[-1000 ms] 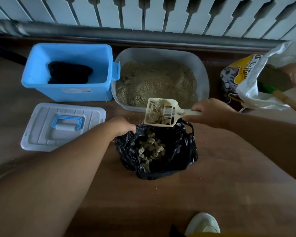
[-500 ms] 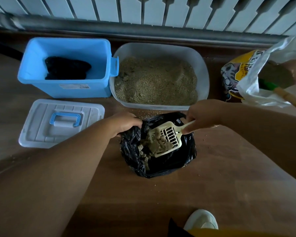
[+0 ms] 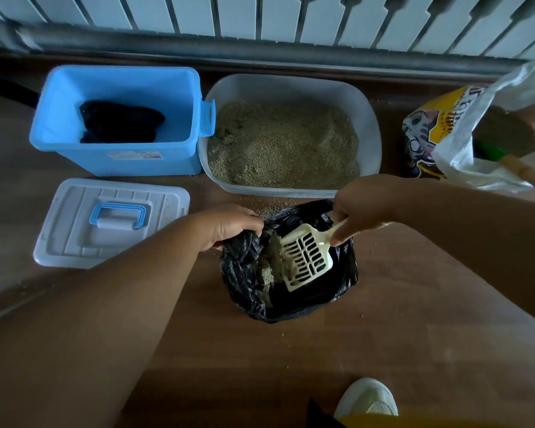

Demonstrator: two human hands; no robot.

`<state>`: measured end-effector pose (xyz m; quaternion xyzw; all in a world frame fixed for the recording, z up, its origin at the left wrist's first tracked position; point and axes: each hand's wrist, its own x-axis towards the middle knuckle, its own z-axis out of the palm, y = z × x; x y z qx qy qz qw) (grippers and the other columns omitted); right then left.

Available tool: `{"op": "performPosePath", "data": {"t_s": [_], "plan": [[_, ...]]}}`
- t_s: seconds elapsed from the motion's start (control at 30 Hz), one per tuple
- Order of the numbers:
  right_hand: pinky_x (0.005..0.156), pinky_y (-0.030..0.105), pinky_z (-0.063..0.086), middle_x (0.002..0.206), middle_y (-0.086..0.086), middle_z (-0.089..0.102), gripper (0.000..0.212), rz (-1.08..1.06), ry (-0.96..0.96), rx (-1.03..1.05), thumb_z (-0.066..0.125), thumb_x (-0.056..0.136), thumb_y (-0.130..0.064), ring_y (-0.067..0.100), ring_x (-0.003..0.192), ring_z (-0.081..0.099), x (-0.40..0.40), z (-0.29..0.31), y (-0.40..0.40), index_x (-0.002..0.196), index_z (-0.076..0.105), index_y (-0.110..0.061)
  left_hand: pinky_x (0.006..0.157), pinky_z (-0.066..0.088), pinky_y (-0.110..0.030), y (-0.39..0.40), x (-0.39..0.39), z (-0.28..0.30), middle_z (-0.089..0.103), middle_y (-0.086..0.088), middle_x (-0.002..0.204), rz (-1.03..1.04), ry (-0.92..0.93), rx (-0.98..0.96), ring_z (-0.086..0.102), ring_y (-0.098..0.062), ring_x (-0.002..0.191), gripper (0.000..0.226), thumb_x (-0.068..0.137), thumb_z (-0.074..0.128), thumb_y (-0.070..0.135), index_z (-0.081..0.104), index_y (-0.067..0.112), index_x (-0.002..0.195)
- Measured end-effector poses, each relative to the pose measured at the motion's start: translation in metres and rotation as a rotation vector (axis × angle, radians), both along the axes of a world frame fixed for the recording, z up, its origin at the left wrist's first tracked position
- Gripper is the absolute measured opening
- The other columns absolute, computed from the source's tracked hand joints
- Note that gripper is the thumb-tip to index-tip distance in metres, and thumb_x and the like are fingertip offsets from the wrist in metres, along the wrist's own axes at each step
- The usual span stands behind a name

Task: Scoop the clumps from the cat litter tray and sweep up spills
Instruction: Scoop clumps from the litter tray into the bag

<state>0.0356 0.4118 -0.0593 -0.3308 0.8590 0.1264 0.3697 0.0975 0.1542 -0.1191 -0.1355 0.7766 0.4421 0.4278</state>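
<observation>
Black bag [image 3: 291, 301] on floor w/ clumps [image 3: 271, 267] inside. L hand [image 3: 229, 225] fingers clamped on bag rim; R hand [image 3: 357, 208] fingers pinch scoop [image 3: 306, 261] handle, scoop tipped into bag. Litter tray [image 3: 369, 118] just behind, spilt grains [image 3: 266, 211] between.

free: wood floor [image 3: 399, 319] right of black bag [image 3: 291, 307] | blocked: litter tray [image 3: 374, 140] behind, lid [image 3: 74, 230] left

scoop [image 3: 306, 261]: 1 | litter tray [image 3: 372, 131]: 1 | black bag [image 3: 337, 291]: 1 | blue bin [image 3: 121, 163]: 1 | lid [image 3: 74, 242]: 1
</observation>
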Motion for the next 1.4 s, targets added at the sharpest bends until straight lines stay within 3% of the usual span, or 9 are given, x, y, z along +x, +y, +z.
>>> {"op": "performPosePath", "data": {"t_s": [0.4, 0.5, 0.57, 0.73, 0.8, 0.93, 1.07, 1.2, 1.4], "plan": [[0.051, 0.026, 0.030, 0.056, 0.000, 0.054, 0.055, -0.058, -0.066, -0.002, 0.063, 0.080, -0.070, 0.012, 0.048, 0.046, -0.007, 0.007, -0.008, 0.059, 0.059, -0.020, 0.077, 0.041, -0.032, -0.002, -0.002, 0.001, 0.063, -0.003, 0.083, -0.044, -0.076, 0.048, 0.056, -0.023, 0.084, 0.022, 0.082, 0.066, 0.021, 0.064, 0.027, 0.061], [0.051, 0.024, 0.032, 0.053, -0.002, 0.054, 0.053, -0.103, -0.084, -0.028, 0.063, 0.082, -0.068, 0.009, 0.044, 0.047, -0.011, 0.016, -0.008, 0.061, 0.060, -0.020, 0.081, 0.043, -0.033, -0.003, -0.002, 0.001, 0.071, -0.010, 0.095, -0.059, -0.088, 0.038, 0.061, -0.025, 0.089, 0.008, 0.082, 0.067, 0.023, 0.071, 0.022, 0.075], [0.051, 0.026, 0.033, 0.051, -0.003, 0.052, 0.052, -0.163, -0.101, -0.110, 0.064, 0.082, -0.066, 0.008, 0.042, 0.045, -0.016, 0.023, -0.006, 0.062, 0.061, -0.019, 0.090, 0.046, -0.035, -0.004, -0.002, 0.000, 0.075, -0.010, 0.105, -0.060, -0.085, 0.027, 0.067, -0.026, 0.099, 0.017, 0.081, 0.069, 0.026, 0.076, 0.019, 0.095], [0.053, 0.029, 0.034, 0.056, -0.003, 0.056, 0.048, -0.165, -0.020, -0.223, 0.061, 0.082, -0.069, 0.010, 0.048, 0.046, -0.025, 0.028, 0.002, 0.063, 0.064, -0.024, 0.100, 0.051, -0.044, -0.007, -0.010, 0.006, 0.077, -0.006, 0.102, -0.066, -0.022, -0.015, 0.071, -0.027, 0.101, 0.032, 0.069, 0.072, 0.042, 0.078, 0.025, 0.096], [0.053, 0.029, 0.037, 0.059, -0.002, 0.060, 0.050, -0.195, -0.004, -0.253, 0.059, 0.081, -0.072, 0.009, 0.049, 0.049, -0.027, 0.028, 0.006, 0.065, 0.066, -0.024, 0.096, 0.054, -0.040, -0.009, -0.017, 0.012, 0.076, -0.006, 0.101, -0.082, 0.011, -0.054, 0.071, -0.025, 0.097, 0.035, 0.068, 0.073, 0.045, 0.077, 0.026, 0.097], [0.052, 0.028, 0.038, 0.052, 0.000, 0.057, 0.057, -0.315, -0.068, -0.343, 0.058, 0.074, -0.078, 0.009, 0.045, 0.048, -0.032, 0.027, 0.014, 0.066, 0.069, -0.022, 0.066, 0.055, -0.026, -0.013, -0.030, 0.027, 0.071, -0.006, 0.090, -0.232, -0.090, -0.171, 0.069, -0.020, 0.080, 0.025, 0.084, 0.069, 0.030, 0.067, 0.012, 0.101], [0.055, 0.027, 0.038, 0.042, -0.007, 0.048, 0.064, -0.426, -0.109, -0.375, 0.057, 0.078, -0.071, 0.006, 0.038, 0.041, -0.042, 0.038, 0.019, 0.067, 0.062, -0.009, 0.071, 0.055, -0.028, -0.011, -0.029, 0.032, 0.066, -0.008, 0.114, -0.423, -0.211, -0.266, 0.066, -0.020, 0.098, 0.037, 0.083, 0.072, 0.029, 0.063, 0.011, 0.114], [0.051, 0.025, 0.040, 0.041, -0.005, 0.051, 0.064, -0.549, 0.003, -0.476, 0.053, 0.080, -0.071, 0.004, 0.033, 0.040, -0.049, 0.040, 0.023, 0.067, 0.064, -0.009, 0.094, 0.052, -0.036, -0.005, -0.021, 0.023, 0.041, -0.008, 0.150, -0.526, -0.252, -0.279, 0.048, -0.028, 0.131, 0.079, 0.081, 0.077, 0.033, 0.040, 0.015, 0.149], [0.052, 0.030, 0.043, 0.055, -0.003, 0.062, 0.050, -0.540, 0.197, -0.444, 0.054, 0.089, -0.065, 0.012, 0.049, 0.058, -0.051, 0.029, 0.011, 0.070, 0.064, -0.021, 0.101, 0.051, -0.041, 0.000, -0.026, 0.017, 0.033, -0.008, 0.156, -0.574, -0.222, -0.264, 0.045, -0.027, 0.133, 0.090, 0.080, 0.077, 0.036, 0.031, 0.014, 0.154]]}}
